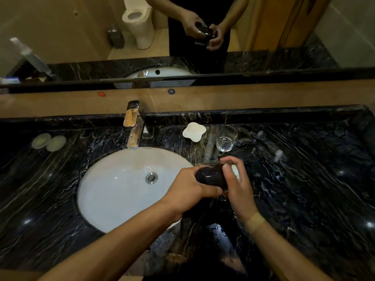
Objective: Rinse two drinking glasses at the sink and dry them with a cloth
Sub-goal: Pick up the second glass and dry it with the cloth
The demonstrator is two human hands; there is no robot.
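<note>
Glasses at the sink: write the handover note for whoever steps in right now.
Right hand grips a glass held on its side beside the basin.
Left hand pushes a dark cloth into that glass.
Second glass stands upright on the counter, right of the tap.
Done: drying under way; no water running.
Left: finish this glass; whether the second is dry, cannot tell.

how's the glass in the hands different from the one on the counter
The held glass lies tilted on its side between both hands; the counter glass stands upright by itself. The held glass looks dark, stuffed with a dark cloth pushed in by the left hand while the right hand grips it; the counter glass is clear and see-through. Both appear to be the same plain tumbler shape.
</note>
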